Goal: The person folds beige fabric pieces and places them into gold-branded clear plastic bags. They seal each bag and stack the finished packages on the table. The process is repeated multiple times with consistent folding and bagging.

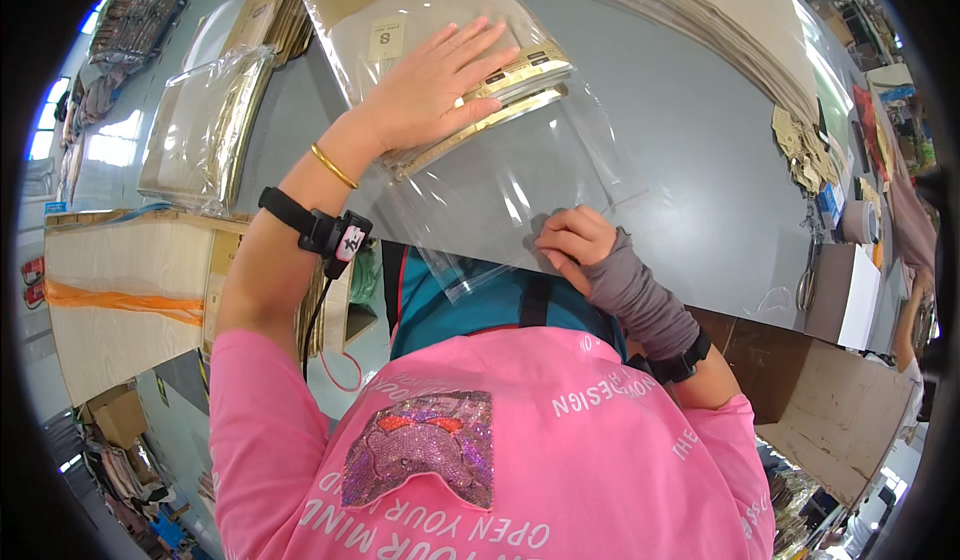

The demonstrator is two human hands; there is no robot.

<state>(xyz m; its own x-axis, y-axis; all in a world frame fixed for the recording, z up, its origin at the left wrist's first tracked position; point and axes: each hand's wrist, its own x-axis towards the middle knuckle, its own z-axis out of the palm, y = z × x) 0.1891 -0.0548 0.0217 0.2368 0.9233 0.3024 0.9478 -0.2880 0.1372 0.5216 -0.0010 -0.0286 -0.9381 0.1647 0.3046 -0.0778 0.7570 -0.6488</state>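
My left hand (442, 83) lies flat, fingers spread, on a packaged flat item (442, 4) with a gold-and-beige printed card or sleeve under clear plastic. Beneath its near edge shows another gold-edged package (517, 115). A transparent plastic bag (495, 192) reaches from there toward me, its near corner hanging over the table edge. At that bag's near edge is my right hand (581, 241), fingers curled and seemingly pinching the film. A grey sleeve covers the right wrist; the fingertips are partly hidden.
Wrapped packages (202, 132) are stacked at the left of the grey table (697, 177). Long beige sheets (712, 27) lie across the back. Scissors (807, 278), a tape roll (859, 222) and a white box (844, 297) sit at the right. An open carton (832, 402) stands below.
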